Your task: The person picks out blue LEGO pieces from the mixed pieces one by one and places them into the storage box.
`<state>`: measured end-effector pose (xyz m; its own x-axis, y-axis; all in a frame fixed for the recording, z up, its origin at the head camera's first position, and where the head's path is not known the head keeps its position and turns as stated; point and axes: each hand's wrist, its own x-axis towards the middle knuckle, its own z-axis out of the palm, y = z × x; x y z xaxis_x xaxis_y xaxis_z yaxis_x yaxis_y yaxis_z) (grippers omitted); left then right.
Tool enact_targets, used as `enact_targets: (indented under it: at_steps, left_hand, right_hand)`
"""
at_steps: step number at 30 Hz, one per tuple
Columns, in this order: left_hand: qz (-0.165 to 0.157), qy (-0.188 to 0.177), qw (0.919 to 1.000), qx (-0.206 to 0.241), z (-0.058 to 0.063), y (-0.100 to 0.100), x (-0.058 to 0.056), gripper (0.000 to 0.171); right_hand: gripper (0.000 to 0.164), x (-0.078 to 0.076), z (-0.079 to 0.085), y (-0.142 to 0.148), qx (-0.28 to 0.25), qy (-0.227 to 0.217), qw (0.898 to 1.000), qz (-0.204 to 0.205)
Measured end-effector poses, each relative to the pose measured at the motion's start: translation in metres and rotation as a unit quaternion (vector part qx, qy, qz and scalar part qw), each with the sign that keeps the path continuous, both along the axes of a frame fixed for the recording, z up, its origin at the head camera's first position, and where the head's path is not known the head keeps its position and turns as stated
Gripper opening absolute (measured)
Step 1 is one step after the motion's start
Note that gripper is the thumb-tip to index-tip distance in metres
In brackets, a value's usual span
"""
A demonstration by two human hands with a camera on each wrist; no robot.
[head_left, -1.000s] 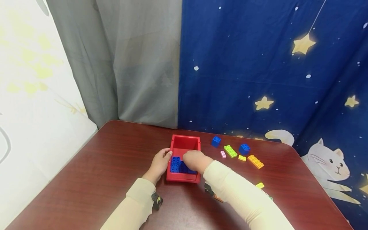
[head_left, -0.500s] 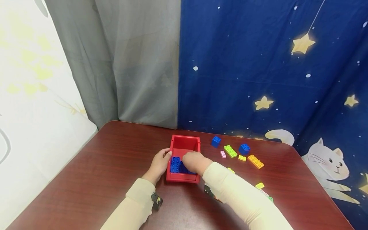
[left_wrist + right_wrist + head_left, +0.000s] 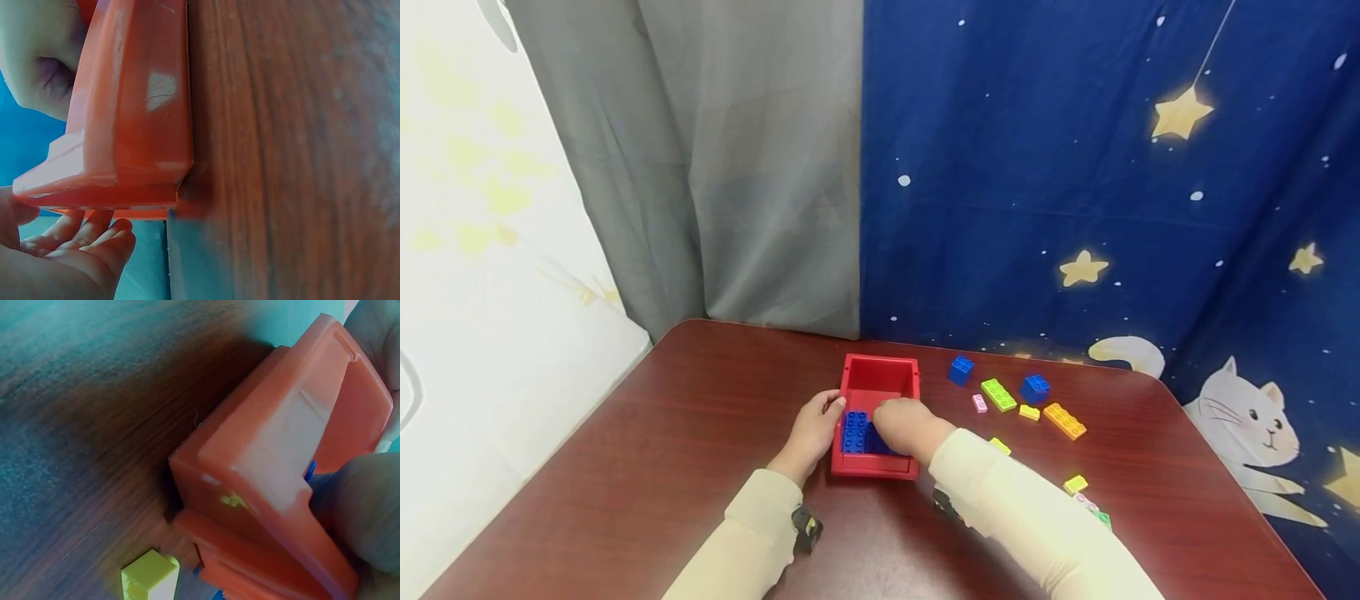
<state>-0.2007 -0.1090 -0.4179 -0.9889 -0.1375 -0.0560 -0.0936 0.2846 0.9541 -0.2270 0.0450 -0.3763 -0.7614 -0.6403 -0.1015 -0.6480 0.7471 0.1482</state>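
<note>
A red open-topped plastic box (image 3: 876, 467) stands on the table, holding blue studded bricks (image 3: 854, 432) at its near end. My left hand (image 3: 811, 432) grips the box's left side; in the left wrist view its thumb is at the rim and its fingers bend against the outer wall. My right hand (image 3: 906, 425) reaches into the box over the blue bricks, its knuckles bent. Its fingertips are hidden, so whatever they touch or hold cannot be made out. In the right wrist view a bit of blue (image 3: 310, 471) shows beside this hand (image 3: 369, 512).
Right of the box on the table (image 3: 700, 500) lie two blue bricks (image 3: 961, 369), a lime brick (image 3: 998, 395), a pink brick (image 3: 980, 403), an orange brick (image 3: 1065, 422) and several yellow ones (image 3: 1076, 484). Behind the table hangs a curtain (image 3: 782, 183). My right sleeve covers part of the tabletop.
The head view has shifted slightly. My right hand has moved a little within the box, and its forearm now uncovers more small bricks on the right. My left hand keeps its hold.
</note>
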Motion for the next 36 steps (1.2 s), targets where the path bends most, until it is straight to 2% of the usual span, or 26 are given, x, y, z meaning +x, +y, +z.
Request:
enact_targets:
  at_steps: [4, 9, 18, 27, 36]
  left_hand:
    - [0.000, 0.006, 1.0000, -0.003, 0.000, -0.001, 0.000, 0.043]
    - [0.000, 0.008, 0.9999, -0.007, 0.001, -0.001, 0.001, 0.043]
    - [0.001, 0.005, 1.0000, -0.005, 0.000, 0.000, 0.000, 0.043]
    - [-0.001, 0.003, 1.0000, -0.008, 0.000, -0.001, -0.001, 0.044]
    - [-0.002, 0.003, 0.9999, -0.009, -0.001, -0.001, 0.000, 0.045]
  right_hand:
    - [0.025, 0.001, -0.001, 0.002, -0.010, 0.014, 1.000, 0.017]
    - [0.037, 0.004, 0.000, 0.005, -0.030, 0.002, 0.999, 0.019]
    - [0.048, 0.016, 0.008, 0.016, -0.077, 0.002, 0.997, 0.028]
    - [0.040, 0.021, 0.009, 0.031, -0.131, 0.066, 0.986, 0.076]
    - [0.041, 0.027, 0.014, 0.047, -0.185, 0.099, 0.976, 0.052]
